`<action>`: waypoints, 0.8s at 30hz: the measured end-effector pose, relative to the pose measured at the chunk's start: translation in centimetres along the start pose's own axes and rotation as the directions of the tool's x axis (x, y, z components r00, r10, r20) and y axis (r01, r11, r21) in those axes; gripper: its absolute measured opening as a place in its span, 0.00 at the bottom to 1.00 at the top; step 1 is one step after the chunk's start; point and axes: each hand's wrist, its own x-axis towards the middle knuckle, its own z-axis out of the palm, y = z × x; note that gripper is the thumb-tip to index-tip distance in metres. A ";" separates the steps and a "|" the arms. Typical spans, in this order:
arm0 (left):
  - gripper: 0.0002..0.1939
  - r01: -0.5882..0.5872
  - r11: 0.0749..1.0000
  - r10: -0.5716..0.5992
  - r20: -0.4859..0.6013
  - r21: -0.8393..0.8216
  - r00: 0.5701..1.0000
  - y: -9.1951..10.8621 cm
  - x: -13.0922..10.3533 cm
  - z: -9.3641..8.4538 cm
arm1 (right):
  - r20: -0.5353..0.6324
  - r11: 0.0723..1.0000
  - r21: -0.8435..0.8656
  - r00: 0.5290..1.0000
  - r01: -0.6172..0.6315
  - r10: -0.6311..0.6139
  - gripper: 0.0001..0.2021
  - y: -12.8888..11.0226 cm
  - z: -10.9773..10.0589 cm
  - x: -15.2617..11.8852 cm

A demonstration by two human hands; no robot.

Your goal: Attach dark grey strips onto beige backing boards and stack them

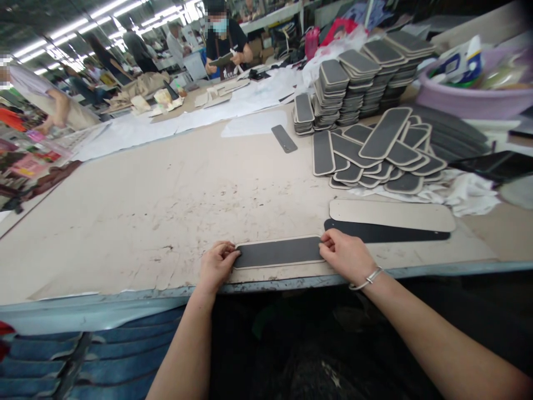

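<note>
A long dark grey panel with a beige border [278,252] lies near the table's front edge, its length running left to right. My left hand [217,262] pinches its left end between thumb and fingers. At the opposite end, my right hand [343,253], with a bracelet at the wrist, is closed on the panel's edge. Just beyond the right hand are a beige strip [391,215] and a black strip [387,232], the beige one partly over the black. My right fingers come close to the black strip's left end.
Loose bordered panels [375,150] lie heaped at the right, with tall stacks of panels [350,83] behind. One small grey piece [284,139] rests alone on the worn table [166,194]. A purple basin [478,97] stands far right. A masked co-worker [227,41] handles a piece across the table.
</note>
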 end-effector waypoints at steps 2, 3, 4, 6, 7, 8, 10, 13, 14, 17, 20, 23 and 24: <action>0.09 0.059 0.998 -0.059 -0.012 0.002 0.998 0.0 0.2 0.1 | -0.001 1.000 -0.002 1.000 0.006 -0.006 0.04 0.0 0.0 0.0; 0.10 0.086 0.996 -0.085 -0.015 0.014 0.996 0.1 0.4 0.1 | 0.000 1.000 -0.003 1.000 0.008 -0.008 0.04 0.1 0.0 0.0; 0.10 0.114 0.993 -0.114 -0.016 0.034 0.993 0.3 0.5 0.1 | 0.002 1.000 -0.006 1.000 0.010 -0.010 0.04 0.1 0.0 0.0; 0.11 0.174 0.980 -0.175 -0.006 0.097 0.985 0.6 0.6 0.1 | 0.003 1.000 -0.014 1.000 0.015 -0.015 0.04 0.0 0.0 0.0; 0.12 0.202 0.970 -0.204 0.001 0.136 0.979 0.8 0.7 0.0 | 0.004 1.000 -0.018 1.000 0.018 -0.018 0.05 0.0 0.0 0.0; 0.12 0.224 0.959 -0.228 0.007 0.173 0.974 1.0 0.8 0.0 | 0.004 1.000 -0.022 1.000 0.020 -0.020 0.05 -0.1 -0.1 0.0; 0.12 0.251 0.942 -0.261 0.017 0.223 0.965 1.4 0.9 -0.1 | 0.001 0.999 -0.026 1.000 0.023 -0.023 0.05 -0.2 -0.1 0.0; 0.12 0.282 0.925 -0.298 0.026 0.254 0.954 1.7 1.0 -0.1 | 0.000 0.999 -0.025 1.000 0.024 -0.024 0.05 -0.2 -0.1 0.0; 0.12 0.288 0.922 -0.305 0.027 0.260 0.952 1.7 1.1 0.0 | 0.000 0.999 -0.025 1.000 0.024 -0.024 0.05 -0.2 -0.1 0.0; 0.13 0.284 0.919 -0.302 0.026 0.275 0.953 1.7 1.1 0.1 | -0.007 0.999 -0.030 1.000 0.027 -0.027 0.05 -0.1 0.0 -0.1; 0.14 0.283 0.923 -0.299 0.024 0.262 0.954 1.7 1.0 0.2 | -0.018 0.999 -0.035 0.999 0.030 -0.030 0.06 0.0 0.0 -0.1; 0.15 0.309 0.925 -0.318 0.007 0.223 0.948 1.8 0.8 0.2 | -0.016 0.999 -0.027 1.000 0.023 -0.024 0.06 0.0 0.0 -0.1; 0.16 0.320 0.922 -0.325 -0.012 0.216 0.945 1.7 0.8 0.1 | -0.014 0.999 -0.024 1.000 0.023 -0.023 0.06 0.0 0.0 -0.1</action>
